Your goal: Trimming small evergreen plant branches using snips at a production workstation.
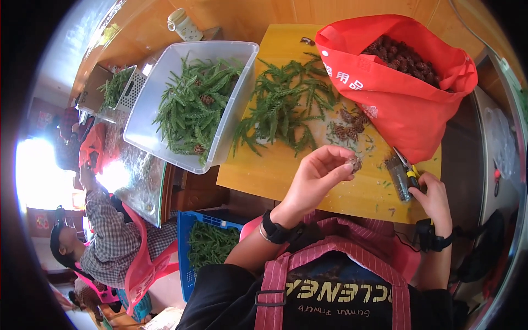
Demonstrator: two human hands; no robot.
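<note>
Over on the left, a clear bin (230,114) sits heaped with green sprigs (192,104), and beside it more greenery (279,104) sprawls across the yellow table (264,179). Now the left hand (325,175): thumb and fingertips pinched together on a small brown cone (357,164), held up over the table's near half. It looks feather-light, stiff and rough, so hardly slippery, but those scales could well snap under a hard squeeze; a gentle hold around the broad middle would suit it best. Just beyond lie loose cones (350,125), scattered near the big red bag (407,124), itself packed with darker ones. And here on the right, a clear case (397,179) of thin dark strips, with pliers (411,175) alongside, the right hand (432,192) closed around their yellow-and-black handles, how tightly I can't tell. Those look solid, heavier than the cone, and the handles are the place to grip.
</note>
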